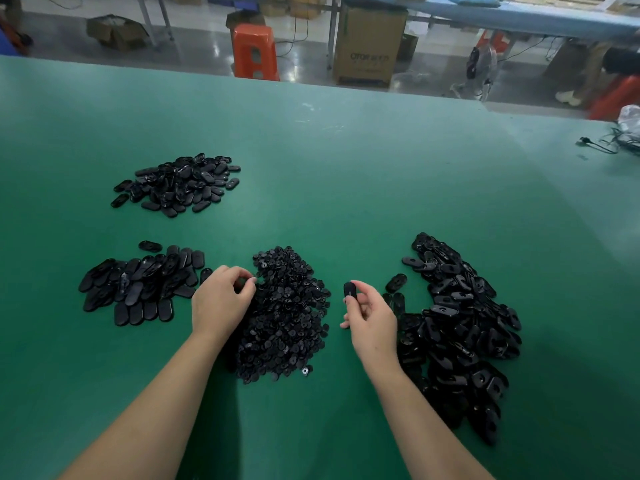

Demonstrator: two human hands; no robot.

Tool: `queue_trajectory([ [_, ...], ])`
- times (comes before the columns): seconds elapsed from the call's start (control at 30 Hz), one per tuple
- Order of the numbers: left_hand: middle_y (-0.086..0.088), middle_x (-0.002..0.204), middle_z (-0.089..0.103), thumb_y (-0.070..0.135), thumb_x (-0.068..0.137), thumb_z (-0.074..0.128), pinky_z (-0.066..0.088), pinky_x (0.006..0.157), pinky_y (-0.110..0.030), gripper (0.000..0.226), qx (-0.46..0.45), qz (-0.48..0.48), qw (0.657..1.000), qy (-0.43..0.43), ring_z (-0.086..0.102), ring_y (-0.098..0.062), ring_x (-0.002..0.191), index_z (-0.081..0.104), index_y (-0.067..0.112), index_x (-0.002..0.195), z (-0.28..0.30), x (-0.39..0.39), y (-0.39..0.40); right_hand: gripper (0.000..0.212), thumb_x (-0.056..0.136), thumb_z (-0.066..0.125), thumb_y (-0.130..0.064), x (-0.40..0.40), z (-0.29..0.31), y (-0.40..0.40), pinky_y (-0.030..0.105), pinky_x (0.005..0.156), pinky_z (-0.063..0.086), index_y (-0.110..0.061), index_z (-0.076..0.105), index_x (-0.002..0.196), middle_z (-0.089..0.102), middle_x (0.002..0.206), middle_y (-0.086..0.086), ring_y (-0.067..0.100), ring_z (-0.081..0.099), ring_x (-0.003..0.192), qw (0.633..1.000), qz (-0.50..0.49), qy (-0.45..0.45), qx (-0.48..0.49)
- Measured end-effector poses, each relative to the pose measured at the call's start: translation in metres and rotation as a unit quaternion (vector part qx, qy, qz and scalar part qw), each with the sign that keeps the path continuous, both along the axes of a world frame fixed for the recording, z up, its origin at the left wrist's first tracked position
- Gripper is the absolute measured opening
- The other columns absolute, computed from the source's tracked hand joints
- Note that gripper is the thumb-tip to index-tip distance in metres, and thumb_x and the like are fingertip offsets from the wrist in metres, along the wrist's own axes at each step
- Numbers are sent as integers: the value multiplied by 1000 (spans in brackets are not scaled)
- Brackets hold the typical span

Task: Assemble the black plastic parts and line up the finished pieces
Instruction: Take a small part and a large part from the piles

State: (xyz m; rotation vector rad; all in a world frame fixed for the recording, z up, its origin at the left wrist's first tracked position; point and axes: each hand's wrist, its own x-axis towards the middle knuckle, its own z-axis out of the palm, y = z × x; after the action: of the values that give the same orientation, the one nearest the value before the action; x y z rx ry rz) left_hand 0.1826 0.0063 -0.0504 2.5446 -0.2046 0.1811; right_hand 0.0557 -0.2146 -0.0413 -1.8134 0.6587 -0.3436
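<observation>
A heap of small black insert parts (287, 313) lies in front of me on the green table (346, 168). My left hand (221, 303) hovers at the heap's left edge with curled fingers; whether it pinches a piece is unclear. My right hand (370, 317) pinches one black oval shell (349, 291) upright, just right of the heap. A long pile of loose oval shells (460, 334) stretches along the right. On the left lies a group of finished ovals (138, 285), partly lined up in a row. Farther back left is another pile of ovals (180, 185).
The table's far edge runs across the top of the view. Beyond it stand an orange stool (255, 51), a cardboard box (369, 46) and a fan (479, 69). Cables (609, 143) lie at the table's far right.
</observation>
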Motion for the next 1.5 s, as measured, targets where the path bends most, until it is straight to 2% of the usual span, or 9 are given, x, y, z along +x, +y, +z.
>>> queue_trajectory([
  [0.27, 14, 80, 57, 28, 92, 67, 36, 54, -24, 6, -10, 4, 1000, -2, 53, -6, 70, 71, 30, 88, -2, 2, 0, 9, 103, 57, -16, -5, -4, 2, 37, 69, 63, -25, 60, 101, 74, 88, -12, 15, 73, 69, 998, -1, -48, 27],
  [0.4, 12, 82, 58, 28, 94, 66, 36, 53, -24, 12, -8, 0, 1000, -9, 54, -7, 68, 76, 28, 100, -3, 2, 1, 10, 105, 52, -18, -4, -5, 2, 41, 75, 63, -27, 58, 104, 75, 87, -13, 13, 74, 72, 999, -3, -42, 34],
  [0.57, 12, 81, 57, 28, 96, 66, 32, 49, -23, 14, -3, 2, 1000, -12, 51, -5, 64, 78, 25, 103, -3, 2, 0, 40, 106, 52, -16, -5, -3, -4, 25, 81, 59, -46, 49, 131, 76, 85, -6, 13, 74, 76, 995, 10, -44, 93],
  [0.67, 13, 84, 58, 30, 96, 65, 33, 51, -23, 11, 1, 4, 1000, -6, 52, -5, 67, 76, 26, 98, -2, 2, 0, 30, 103, 57, -10, -5, -1, -4, 29, 76, 62, -36, 65, 113, 75, 86, 1, 17, 74, 76, 992, 12, -59, 108],
  [0.8, 13, 85, 59, 28, 95, 64, 37, 54, -25, 7, -10, 6, 1000, 4, 54, -4, 71, 71, 27, 93, -1, 3, -1, 8, 100, 62, -12, -6, -3, -7, 39, 73, 62, -18, 58, 99, 73, 83, -3, 19, 74, 74, 993, 9, -63, 103],
  [0.93, 17, 81, 61, 25, 94, 64, 38, 53, -24, 6, -39, 12, 999, 4, 55, -2, 67, 65, 28, 89, 0, 1, 0, 8, 102, 59, -14, -5, -3, -8, 33, 75, 59, -19, 52, 102, 74, 86, -1, 17, 74, 73, 995, -5, -56, 87],
  [1.1, 21, 80, 62, 24, 93, 64, 42, 49, -26, 9, -81, 19, 997, 8, 54, -9, 51, 62, 31, 87, -1, -1, 2, 33, 104, 50, -7, -3, -3, -5, 14, 78, 55, -29, 53, 130, 56, 107, 0, 10, 73, 80, 997, 9, -57, 50],
  [1.3, 18, 79, 64, 23, 90, 65, 50, 55, -32, 11, -106, 20, 994, 16, 58, -13, 55, 62, 31, 85, 0, -3, 2, 20, 104, 55, -13, -5, -3, -5, 16, 82, 56, -28, 66, 101, 56, 114, -3, 3, 75, 87, 997, 12, -68, 40],
  [1.5, 15, 70, 60, 22, 90, 66, 42, 49, -27, 10, -106, 18, 994, 26, 54, -14, 49, 64, 30, 85, 3, -5, 1, 14, 102, 61, -18, -5, -9, -3, 14, 79, 52, -29, 67, 97, 60, 107, -8, 5, 72, 92, 996, -10, -86, 9],
])
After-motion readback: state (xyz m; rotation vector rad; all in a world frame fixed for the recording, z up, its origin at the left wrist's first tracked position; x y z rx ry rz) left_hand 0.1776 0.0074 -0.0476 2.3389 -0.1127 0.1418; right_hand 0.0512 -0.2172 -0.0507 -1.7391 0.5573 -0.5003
